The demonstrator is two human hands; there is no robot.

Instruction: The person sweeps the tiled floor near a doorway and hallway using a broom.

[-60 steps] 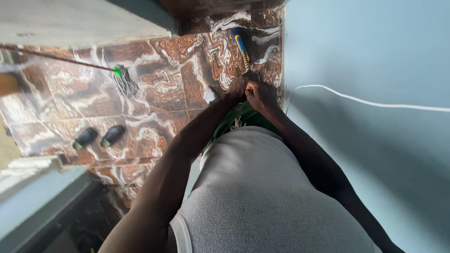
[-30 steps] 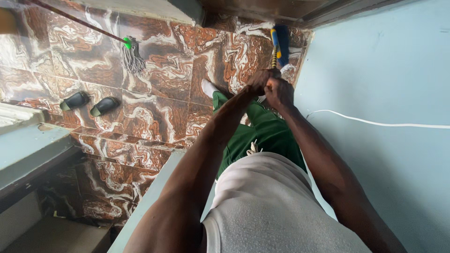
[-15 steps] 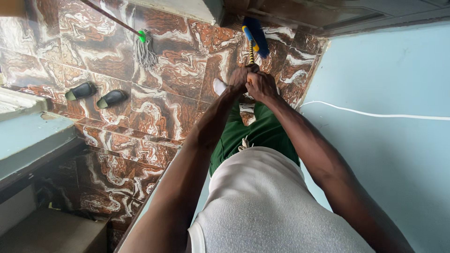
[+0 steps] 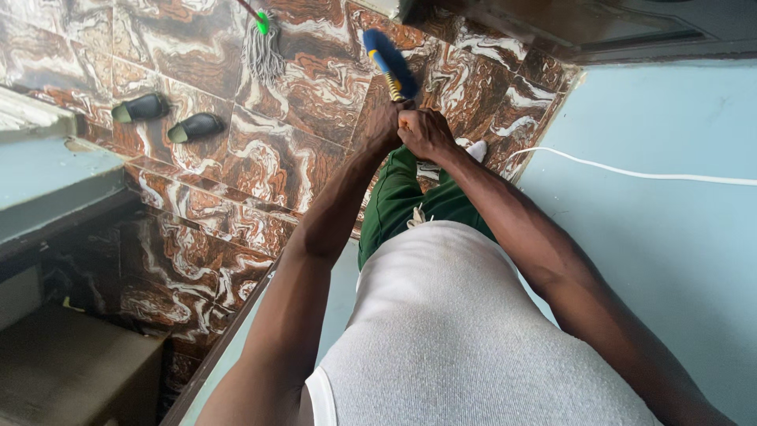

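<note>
Both hands close fully around the broom handle (image 4: 392, 85), fingers wrapped tight with no gap showing. The left hand (image 4: 384, 120) and the right hand (image 4: 424, 132) sit side by side and touch, the left slightly farther along the handle. The handle is striped yellow and dark where it leaves the grip. The broom head (image 4: 388, 57), blue with a yellow band, lies just beyond the hands, over the brown marbled floor tiles (image 4: 292, 158). Both arms extend forward from a grey knit shirt (image 4: 465, 331); green trousers (image 4: 402, 201) show below the hands. A mop (image 4: 263, 47) with a green collar rests on the tiles to the left, well apart. Two black slippers (image 4: 169, 118) lie farther left. A white cable (image 4: 631, 172) runs along the pale blue wall (image 4: 670, 252) on the right.
</note>
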